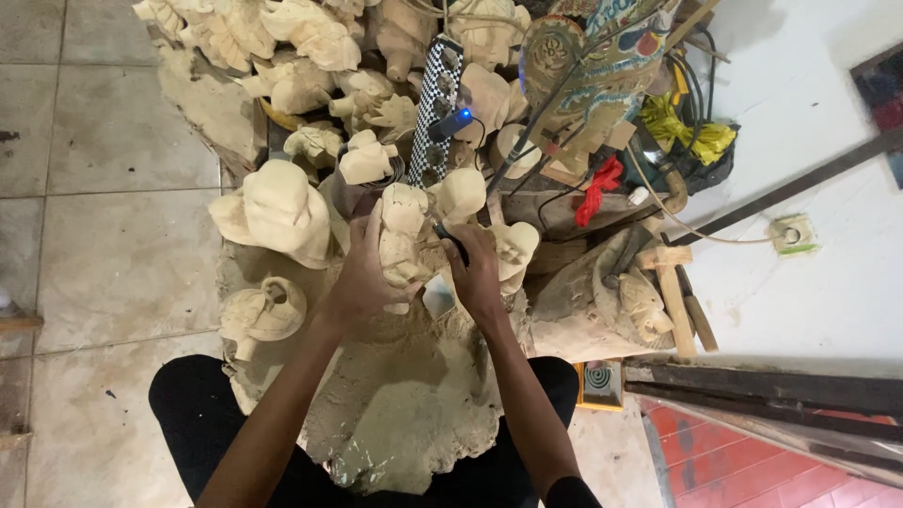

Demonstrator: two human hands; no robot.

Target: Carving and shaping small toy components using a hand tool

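Pale, unpainted wood fills my grip: a small carved figure (404, 246) stands upright between my hands, resting on a dust-covered cloth (414, 395) spread over my lap. My left hand (359, 280) wraps closed around the figure's left flank, fingers curled behind it. My right hand (478, 273) is closed on a dark-handled tool (453, 242), whose tip meets the figure's right side.

Just left of my left hand sits a larger rounded carving (277, 212), and below it a smaller one (263, 312) lies near my left forearm. Beyond my fingers, more pale carvings (310, 56) pile up, with a black-and-white dotted strip (433, 103) among them. Right of my right hand a wooden mallet (670, 282) lies on sacking, with a red rag (602, 186) and yellow cloth (673, 127) further off.
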